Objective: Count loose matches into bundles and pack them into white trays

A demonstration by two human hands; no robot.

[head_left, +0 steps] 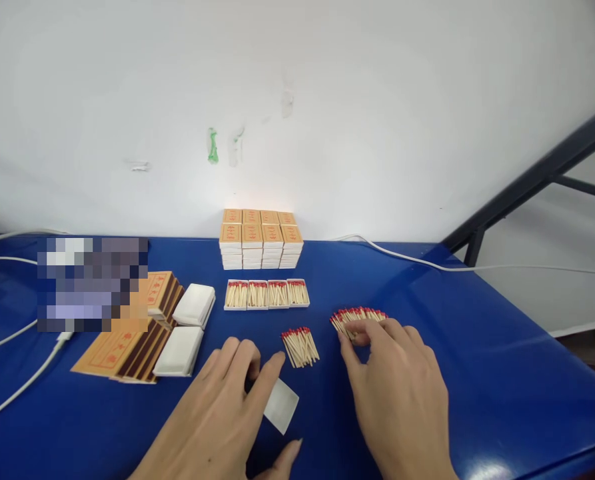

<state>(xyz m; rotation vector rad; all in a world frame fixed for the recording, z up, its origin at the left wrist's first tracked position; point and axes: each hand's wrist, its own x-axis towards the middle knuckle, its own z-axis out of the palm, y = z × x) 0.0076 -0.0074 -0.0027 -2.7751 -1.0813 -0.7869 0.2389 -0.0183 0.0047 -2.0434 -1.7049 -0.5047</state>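
My left hand (227, 393) is over the table with thumb and index finger apart. A blank white matchbox tray (283, 405) lies between them, partly covered by the index finger. Just beyond that fingertip is a small bunch of red-tipped matches (300, 348). My right hand (394, 377) rests at a larger heap of matches (362, 315), its thumb and index fingertip closed on some at the heap's left side. The other fingers hide part of the heap.
Four-wide rows of stacked matchboxes (261, 237) stand by the wall, with match-filled trays (267, 295) before them. On the left are orange matchbox sleeves (107, 350), stacked white trays (180, 350), and a pixelated object with a white cable (32, 380). Another cable (402, 255) runs right.
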